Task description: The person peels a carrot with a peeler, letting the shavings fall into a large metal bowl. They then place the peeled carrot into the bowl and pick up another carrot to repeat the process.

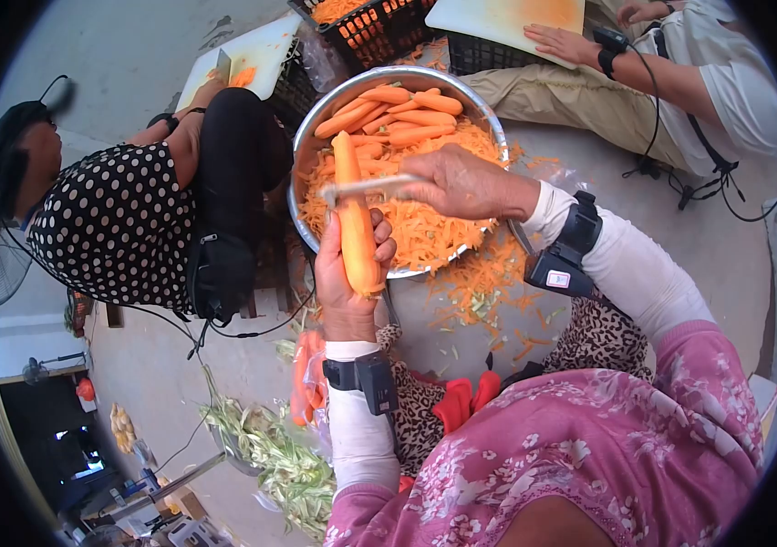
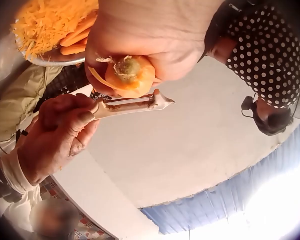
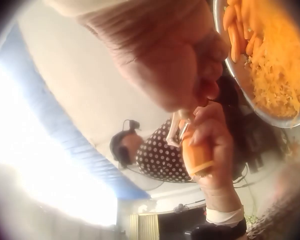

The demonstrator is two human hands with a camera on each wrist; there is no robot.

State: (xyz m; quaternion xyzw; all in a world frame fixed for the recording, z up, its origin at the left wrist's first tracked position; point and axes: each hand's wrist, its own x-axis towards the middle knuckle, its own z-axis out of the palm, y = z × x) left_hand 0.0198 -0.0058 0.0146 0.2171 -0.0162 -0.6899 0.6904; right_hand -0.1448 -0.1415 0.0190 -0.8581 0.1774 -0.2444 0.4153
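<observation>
My left hand grips a peeled orange carrot upright over the near rim of a large metal bowl. My right hand pinches a pale peeler and lays its blade across the carrot's upper part. In the left wrist view the carrot's cut end shows inside my fist, with the peeler just below it. The right wrist view shows the peeler against the carrot. The bowl holds carrot shreds and whole peeled carrots.
A person in a polka-dot top sits at left beside a white cutting board. Another person sits at the back right with a board. Black crates stand behind the bowl. Green trimmings and peel scraps lie on the floor.
</observation>
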